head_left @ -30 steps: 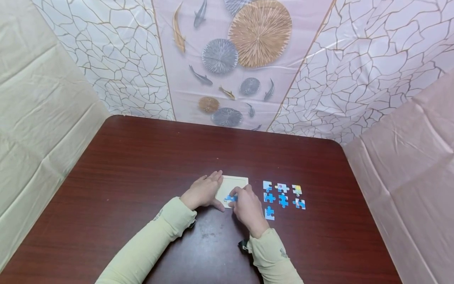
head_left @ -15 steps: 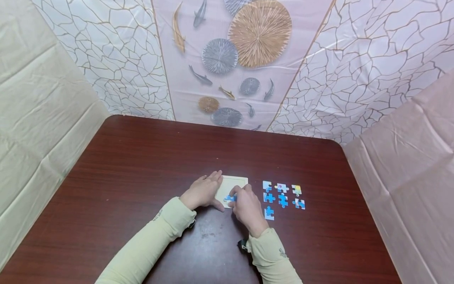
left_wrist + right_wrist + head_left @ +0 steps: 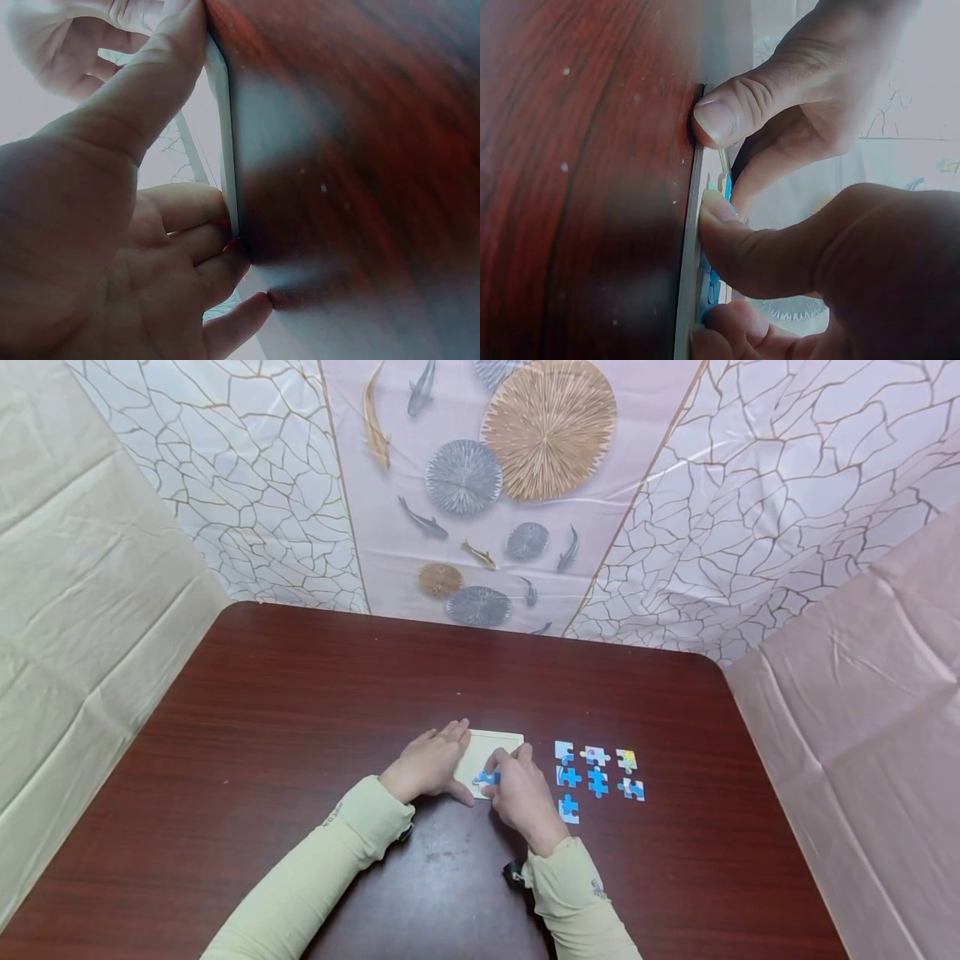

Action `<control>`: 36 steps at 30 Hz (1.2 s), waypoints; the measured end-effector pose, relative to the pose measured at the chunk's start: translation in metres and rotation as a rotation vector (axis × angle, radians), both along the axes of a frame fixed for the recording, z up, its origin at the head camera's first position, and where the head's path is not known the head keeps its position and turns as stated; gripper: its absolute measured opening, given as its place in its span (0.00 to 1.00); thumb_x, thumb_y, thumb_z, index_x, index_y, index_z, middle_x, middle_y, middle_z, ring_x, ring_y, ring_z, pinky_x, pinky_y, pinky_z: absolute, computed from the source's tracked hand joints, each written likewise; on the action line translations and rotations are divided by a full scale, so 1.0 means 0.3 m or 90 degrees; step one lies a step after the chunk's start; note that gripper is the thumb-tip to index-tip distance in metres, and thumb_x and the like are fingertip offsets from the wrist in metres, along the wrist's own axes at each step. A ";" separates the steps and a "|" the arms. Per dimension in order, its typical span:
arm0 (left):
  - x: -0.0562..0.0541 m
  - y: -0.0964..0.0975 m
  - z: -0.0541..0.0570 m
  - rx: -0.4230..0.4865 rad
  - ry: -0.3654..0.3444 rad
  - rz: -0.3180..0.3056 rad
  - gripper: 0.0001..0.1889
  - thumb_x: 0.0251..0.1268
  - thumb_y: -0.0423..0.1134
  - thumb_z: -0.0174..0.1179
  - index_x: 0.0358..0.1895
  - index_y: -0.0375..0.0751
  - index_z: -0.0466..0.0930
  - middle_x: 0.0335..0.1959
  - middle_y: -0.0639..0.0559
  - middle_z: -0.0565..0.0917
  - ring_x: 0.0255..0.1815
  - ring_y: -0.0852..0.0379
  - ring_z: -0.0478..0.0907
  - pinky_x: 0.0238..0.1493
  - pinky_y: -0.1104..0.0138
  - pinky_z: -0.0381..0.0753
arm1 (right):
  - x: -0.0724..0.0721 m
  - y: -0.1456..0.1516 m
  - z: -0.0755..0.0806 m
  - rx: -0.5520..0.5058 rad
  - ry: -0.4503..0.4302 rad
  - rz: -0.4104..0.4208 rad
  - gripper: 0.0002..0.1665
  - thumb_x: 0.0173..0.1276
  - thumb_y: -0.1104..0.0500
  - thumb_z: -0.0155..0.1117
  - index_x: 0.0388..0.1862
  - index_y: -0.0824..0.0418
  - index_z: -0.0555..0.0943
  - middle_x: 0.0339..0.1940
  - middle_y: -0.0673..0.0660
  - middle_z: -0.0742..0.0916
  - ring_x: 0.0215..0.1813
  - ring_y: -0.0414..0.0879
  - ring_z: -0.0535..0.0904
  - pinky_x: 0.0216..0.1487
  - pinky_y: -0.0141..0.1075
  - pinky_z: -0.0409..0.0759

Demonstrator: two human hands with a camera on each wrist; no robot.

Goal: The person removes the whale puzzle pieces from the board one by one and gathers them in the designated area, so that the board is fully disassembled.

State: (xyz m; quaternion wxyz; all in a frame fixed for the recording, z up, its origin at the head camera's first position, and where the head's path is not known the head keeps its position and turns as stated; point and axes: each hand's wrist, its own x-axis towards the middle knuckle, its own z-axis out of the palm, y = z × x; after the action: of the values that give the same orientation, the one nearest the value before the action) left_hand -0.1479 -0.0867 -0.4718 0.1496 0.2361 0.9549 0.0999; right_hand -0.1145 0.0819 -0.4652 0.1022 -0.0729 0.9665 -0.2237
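Observation:
A pale, shallow puzzle tray (image 3: 495,743) lies on the table between the two hands. My left hand (image 3: 433,762) holds its left side, with the thumb at the near edge and the fingers along the left edge. In the left wrist view, the fingertips touch the tray's rim. Curled over the tray's near right part, my right hand (image 3: 521,797) pinches at blue puzzle pieces (image 3: 484,779) near the tray's lower edge. Its thumb (image 3: 739,236) touches the rim beside blue pieces in the right wrist view. The right fingers partly hide those pieces.
Several loose puzzle pieces (image 3: 597,781), blue, white and yellow, lie in rough rows right of the tray. The dark red-brown table (image 3: 337,677) has rounded far corners. A patterned cloth (image 3: 465,552) hangs behind it, and plain pale cloths hang at both sides.
Almost nothing differs. Both hands keep their places at the tray, and the loose pieces lie as before; the whole view shifts very slightly.

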 end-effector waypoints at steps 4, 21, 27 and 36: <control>0.002 0.000 0.002 0.002 0.001 -0.001 0.61 0.40 0.69 0.70 0.74 0.33 0.57 0.77 0.42 0.52 0.77 0.49 0.48 0.71 0.51 0.57 | 0.001 0.001 -0.001 -0.002 0.000 0.008 0.13 0.59 0.64 0.72 0.40 0.55 0.78 0.42 0.58 0.69 0.30 0.49 0.72 0.33 0.39 0.74; 0.001 0.004 0.003 -0.006 0.010 -0.002 0.61 0.40 0.69 0.70 0.74 0.33 0.57 0.77 0.42 0.53 0.77 0.50 0.49 0.71 0.52 0.58 | 0.010 0.008 -0.002 -0.016 0.013 0.026 0.14 0.61 0.61 0.71 0.38 0.53 0.74 0.36 0.53 0.74 0.37 0.49 0.72 0.41 0.43 0.76; 0.000 0.005 -0.001 -0.004 0.010 -0.002 0.61 0.40 0.69 0.70 0.74 0.33 0.57 0.77 0.42 0.53 0.77 0.50 0.49 0.71 0.52 0.58 | 0.020 0.021 -0.009 -0.087 0.026 0.042 0.12 0.61 0.64 0.70 0.34 0.57 0.74 0.31 0.50 0.76 0.35 0.45 0.74 0.40 0.40 0.77; -0.005 0.003 -0.007 -0.006 0.010 -0.003 0.61 0.39 0.69 0.70 0.74 0.32 0.57 0.77 0.42 0.53 0.77 0.49 0.49 0.71 0.52 0.58 | 0.028 0.045 -0.008 -0.186 -0.006 0.011 0.10 0.66 0.64 0.66 0.37 0.58 0.72 0.30 0.51 0.78 0.31 0.43 0.74 0.35 0.36 0.76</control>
State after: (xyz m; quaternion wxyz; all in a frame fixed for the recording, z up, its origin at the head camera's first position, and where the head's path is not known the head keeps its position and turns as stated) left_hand -0.1493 -0.0857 -0.4740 0.1431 0.2383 0.9561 0.0930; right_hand -0.1060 0.0953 -0.4677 0.0969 -0.0940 0.9225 -0.3617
